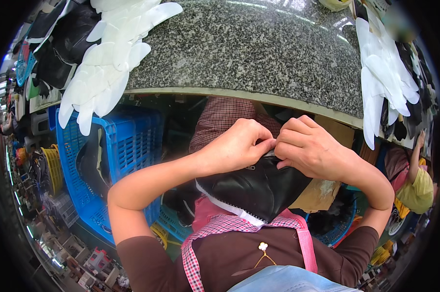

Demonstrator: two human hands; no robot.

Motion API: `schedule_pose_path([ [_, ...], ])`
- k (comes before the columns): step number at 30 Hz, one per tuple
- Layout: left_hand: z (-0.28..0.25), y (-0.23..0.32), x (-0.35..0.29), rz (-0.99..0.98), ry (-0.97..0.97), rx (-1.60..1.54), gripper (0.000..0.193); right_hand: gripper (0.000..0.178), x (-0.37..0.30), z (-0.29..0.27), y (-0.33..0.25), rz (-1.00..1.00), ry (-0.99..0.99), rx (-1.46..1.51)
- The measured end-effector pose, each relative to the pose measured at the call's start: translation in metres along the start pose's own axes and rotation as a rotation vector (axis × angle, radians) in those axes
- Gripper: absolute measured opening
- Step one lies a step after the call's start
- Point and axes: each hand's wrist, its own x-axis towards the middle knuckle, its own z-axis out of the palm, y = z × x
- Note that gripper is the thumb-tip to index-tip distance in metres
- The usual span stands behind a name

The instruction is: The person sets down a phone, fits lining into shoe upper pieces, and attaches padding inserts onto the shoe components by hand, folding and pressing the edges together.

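My left hand [237, 146] and my right hand [310, 148] meet just below the edge of a speckled granite table [259, 53]. Both pinch the top edge of a black leather shoe upper [254, 187] with a white zigzag-trimmed rim, held over my lap against my pink checked apron [229, 226]. The fingertips of the two hands touch each other at the piece's upper edge.
Stacks of white cut pieces lie at the table's left [105, 63] and right [383, 73], with black pieces [64, 39] beside them. A blue plastic crate [123, 146] stands at my left. A piece of brown cardboard [322, 190] is under the table. Another person [414, 180] sits at the right.
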Motion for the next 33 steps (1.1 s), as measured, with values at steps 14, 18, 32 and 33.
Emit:
schedule_pose_path([
  [14, -0.012, 0.0, 0.011, -0.033, -0.325, -0.159, 0.023, 0.019, -0.009, -0.008, -0.009, 0.112, 0.069, 0.116],
  [18, 0.003, 0.012, 0.006, -0.053, -0.105, 0.006, 0.015, 0.018, -0.011, -0.005, -0.017, -0.032, 0.07, -0.097],
  [32, 0.008, -0.005, 0.008, -0.07, -0.096, 0.147, 0.02, 0.03, -0.011, -0.004, 0.0, 0.025, -0.021, 0.257],
  [33, 0.007, -0.004, 0.008, -0.115, -0.109, 0.124, 0.022, 0.031, -0.011, -0.005, 0.004, 0.064, -0.064, 0.253],
])
